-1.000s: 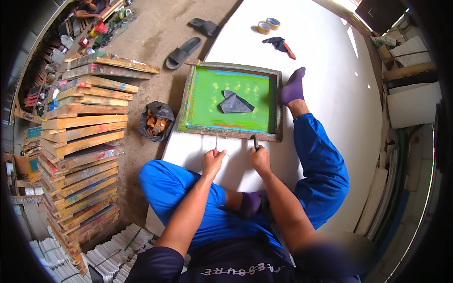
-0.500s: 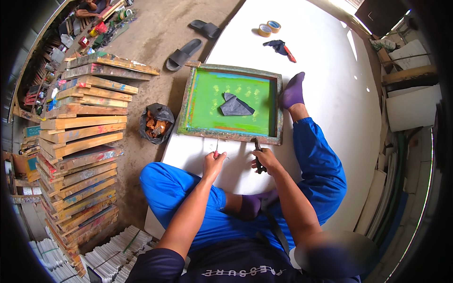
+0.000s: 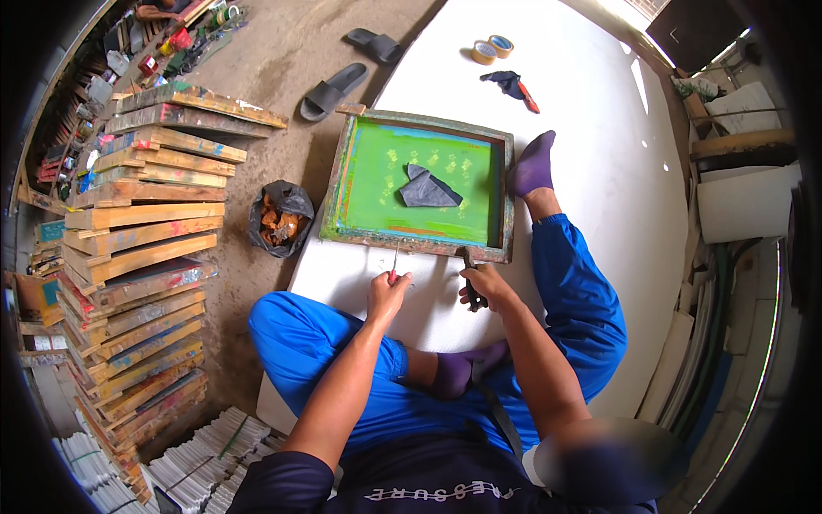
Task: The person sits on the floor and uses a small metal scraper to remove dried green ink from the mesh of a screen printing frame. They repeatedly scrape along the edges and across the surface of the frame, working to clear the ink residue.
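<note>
A wooden screen-printing frame [image 3: 411, 247] with green mesh [image 3: 377, 197] lies before me, its near rail facing my hands. On the mesh rests a folded dark grey cloth [image 3: 431, 190]. My left hand [image 3: 388, 293] is closed around a red-handled screwdriver [image 3: 394, 276], whose thin shaft reaches the near rail. Dark pliers [image 3: 470, 283] are gripped in my right hand [image 3: 491, 287], their jaws at the rail's right part. Whether the jaws clamp anything there is too small to tell.
A tall stack of wooden frames [image 3: 145, 214] stands left, beside a black bag of brown scraps [image 3: 281, 224]. Sandals [image 3: 334, 92] lie on the floor. Tape rolls [image 3: 485, 52] and a dark-and-red item [image 3: 514, 89] sit on the white surface [image 3: 616, 197]. My right foot [image 3: 533, 167] is beside the frame.
The view has shifted slightly. Both hands keep their grips on the screwdriver and pliers, almost in the same places at the near rail; the right hand has risen very slightly.
</note>
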Tool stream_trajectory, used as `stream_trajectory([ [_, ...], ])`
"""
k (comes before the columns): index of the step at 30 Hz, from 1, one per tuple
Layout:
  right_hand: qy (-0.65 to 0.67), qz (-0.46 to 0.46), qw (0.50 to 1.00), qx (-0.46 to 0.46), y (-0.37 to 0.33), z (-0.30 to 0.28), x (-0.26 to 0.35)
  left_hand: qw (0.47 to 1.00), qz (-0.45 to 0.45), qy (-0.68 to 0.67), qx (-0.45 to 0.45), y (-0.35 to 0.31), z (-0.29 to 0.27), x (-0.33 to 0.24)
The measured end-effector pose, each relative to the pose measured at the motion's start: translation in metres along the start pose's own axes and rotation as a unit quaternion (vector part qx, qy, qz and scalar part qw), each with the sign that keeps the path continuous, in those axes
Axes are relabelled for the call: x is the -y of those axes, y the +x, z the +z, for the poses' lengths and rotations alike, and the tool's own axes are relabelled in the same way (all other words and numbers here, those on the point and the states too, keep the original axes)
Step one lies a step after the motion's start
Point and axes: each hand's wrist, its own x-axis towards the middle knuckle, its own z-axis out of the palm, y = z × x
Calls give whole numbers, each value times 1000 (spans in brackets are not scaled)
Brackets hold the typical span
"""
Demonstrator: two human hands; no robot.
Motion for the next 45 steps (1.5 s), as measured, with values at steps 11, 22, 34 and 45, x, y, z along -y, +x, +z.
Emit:
stream_trajectory([
  [11,-83,17,992,-89,-5,16,10,999,22,25,11,-5,4,-15],
  [22,-202,-82,942,-255,1,46,-17,999,21,25,10,-8,2,-23],
  [34,-196,-134,971,-4,-25,75,-37,975,-101,-158,121,-19,-15,-24],
  [45,-139,-119,959,218,-7,102,-39,951,-172,-257,-10,-13,-31,-6],
])
